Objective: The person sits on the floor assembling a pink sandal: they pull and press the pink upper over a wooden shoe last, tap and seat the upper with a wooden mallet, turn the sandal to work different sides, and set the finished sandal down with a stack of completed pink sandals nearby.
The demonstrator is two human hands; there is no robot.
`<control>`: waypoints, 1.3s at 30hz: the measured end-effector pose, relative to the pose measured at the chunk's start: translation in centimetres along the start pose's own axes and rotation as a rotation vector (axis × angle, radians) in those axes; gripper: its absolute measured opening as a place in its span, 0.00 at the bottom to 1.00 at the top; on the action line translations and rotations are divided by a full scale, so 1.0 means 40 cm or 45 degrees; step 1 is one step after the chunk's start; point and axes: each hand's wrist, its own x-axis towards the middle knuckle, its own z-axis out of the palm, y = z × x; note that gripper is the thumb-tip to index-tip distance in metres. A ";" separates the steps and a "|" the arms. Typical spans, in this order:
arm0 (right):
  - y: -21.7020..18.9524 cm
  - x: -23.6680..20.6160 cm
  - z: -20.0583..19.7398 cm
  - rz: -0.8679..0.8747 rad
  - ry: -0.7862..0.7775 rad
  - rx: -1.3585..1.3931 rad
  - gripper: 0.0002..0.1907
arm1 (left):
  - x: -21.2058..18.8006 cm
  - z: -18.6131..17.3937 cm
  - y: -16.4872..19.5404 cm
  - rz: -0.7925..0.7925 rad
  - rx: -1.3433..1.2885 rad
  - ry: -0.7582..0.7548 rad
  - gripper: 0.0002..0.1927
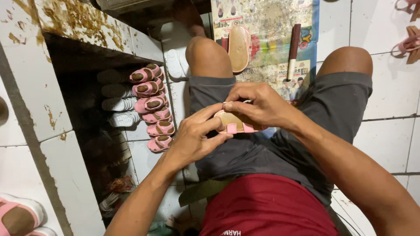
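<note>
Head view: both hands are working one small pink sandal (236,122) over the lap.

Head view, detail: the left hand (194,140) is reaching in from 7 o'clock, forearm angled up toward frame centre, wrist slightly bent; its fingers (210,126) are curling partly closed, tips pressing the sandal's near edge and pink strap. The right hand (260,105) is coming in from 4 o'clock, forearm crossing the grey shorts (341,100), and is arching over the sandal; its fingers are pinching nearly shut on the top edge, thumb tip meeting the forefinger. The sandal is lying between the two hands, tan footbed up, touching both sets of fingertips. At 9 o'clock a row of finished pink sandals (153,107) is sitting in a dark recess. At 12 o'clock a loose tan sole (238,48) and a dark-handled tool (294,50) are lying on a printed sheet (267,17).
</note>
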 end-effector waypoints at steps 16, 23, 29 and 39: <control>0.099 -0.033 -0.111 0.692 0.240 0.963 0.18 | -0.015 0.286 0.120 -0.922 -2.382 0.693 0.28; 0.112 0.024 -0.147 1.043 0.109 1.204 0.14 | 0.080 0.230 0.260 -0.577 -2.582 0.619 0.32; 0.112 -0.006 -0.144 1.101 0.106 1.305 0.14 | 0.082 0.248 0.271 -0.647 -2.612 0.599 0.31; 0.029 -0.053 -0.169 1.003 0.178 0.832 0.17 | 0.042 0.293 0.222 -0.971 -2.520 0.600 0.29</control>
